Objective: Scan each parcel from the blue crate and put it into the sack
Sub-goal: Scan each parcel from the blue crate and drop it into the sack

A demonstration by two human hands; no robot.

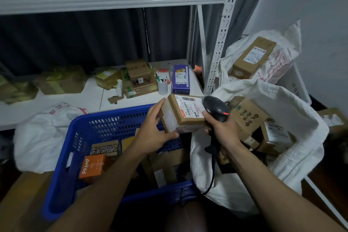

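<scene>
My left hand [153, 130] grips a small brown parcel [181, 113] with a white barcode label on top, held above the far right corner of the blue crate [75, 160]. My right hand [223, 132] holds a black handheld scanner [216, 108] right beside the parcel's label, its cable hanging down. The crate holds an orange box [92, 165], a black patterned box [105, 149] and brown cartons [165, 165]. To the right, the open white sack [293, 111] contains several brown parcels [246, 115].
A second white sack [282, 58] with a labelled carton stands behind the first. The low white shelf [90, 98] carries taped boxes, a purple box [181, 79] and a white cup [162, 85]. A white bag [43, 137] lies left of the crate. A perforated shelf post [220, 43] rises between shelf and sacks.
</scene>
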